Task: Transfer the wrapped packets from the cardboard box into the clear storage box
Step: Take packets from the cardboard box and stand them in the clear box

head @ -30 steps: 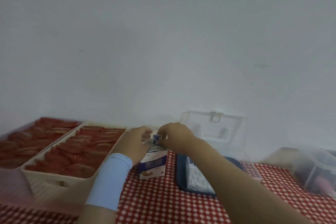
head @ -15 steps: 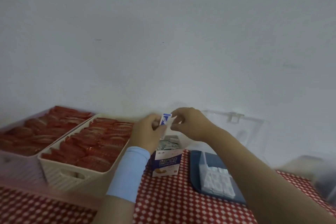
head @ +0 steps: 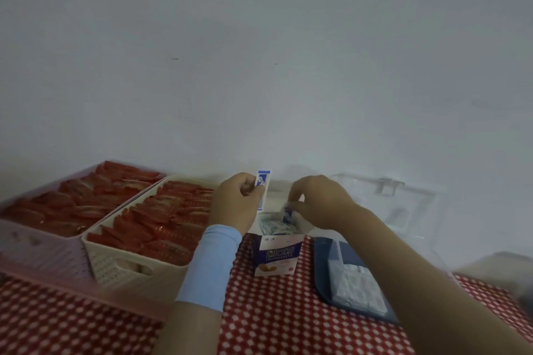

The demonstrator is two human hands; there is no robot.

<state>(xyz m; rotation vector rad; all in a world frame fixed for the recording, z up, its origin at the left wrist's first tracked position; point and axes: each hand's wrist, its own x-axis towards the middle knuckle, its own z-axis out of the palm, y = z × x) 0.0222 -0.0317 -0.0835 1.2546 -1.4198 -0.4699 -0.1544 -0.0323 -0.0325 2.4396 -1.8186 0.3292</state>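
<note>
I log 2 packets: packet 1 (head: 263, 181) gripped upright in the left hand (head: 236, 202) above the cardboard box (head: 275, 256), packet 2 (head: 287, 215) pinched, long axis near vertical, by the right hand (head: 317, 202) at that box's mouth, the clear storage box (head: 403, 204) lying right of it, nearer the right hand.

Printed cardboard box (head: 275, 256); clear glossy plastic storage box (head: 383, 204); woven-textured plastic basket (head: 127, 265); checked cloth (head: 277, 323).

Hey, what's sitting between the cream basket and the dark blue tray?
In the head view, the open cardboard box stands on the checked cloth between cream basket and dark blue tray, with the left arm's blue sleeve beside it.
</note>
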